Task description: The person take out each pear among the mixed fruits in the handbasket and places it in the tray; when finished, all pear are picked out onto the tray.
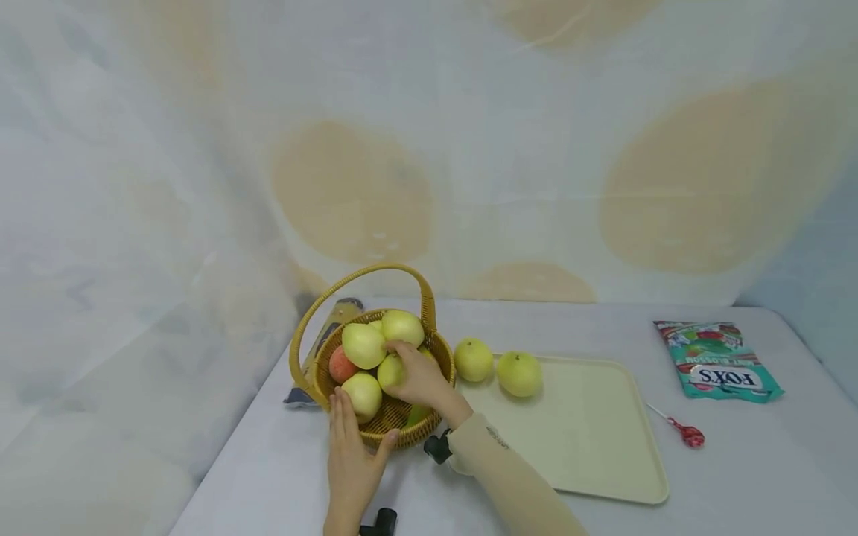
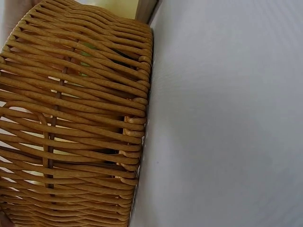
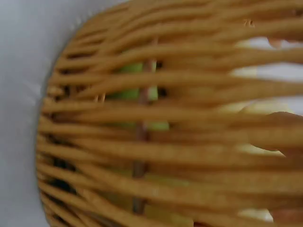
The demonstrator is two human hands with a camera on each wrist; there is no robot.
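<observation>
Here's the white table [image 1: 737, 476], and on it the pale tray [image 1: 596, 424] lies partly beneath the right forearm, with the wicker basket [image 1: 410, 435] standing just left of it, handle up. In at the basket now! The left hand [image 1: 351, 455] has its fingers straight against the near-left rim, thumb spread wide along the front, grasping nothing. The right hand [image 1: 421, 378] is down inside, fingers curled over a yellow-green fruit [image 1: 389, 371]; that fruit sits left of the palm, under the fingertips, within the basket. Crowding those fingers: a pale fruit [image 1: 363, 346] just beyond and another pale one [image 1: 362, 397] just nearer, by the left fingertips, while a red fruit [image 1: 340, 365] shows at the far-left wall. Over right, a green packet [image 1: 720, 365] lies flat, and nearer, smallest of the lot, a red lollipop [image 1: 690, 435].
</observation>
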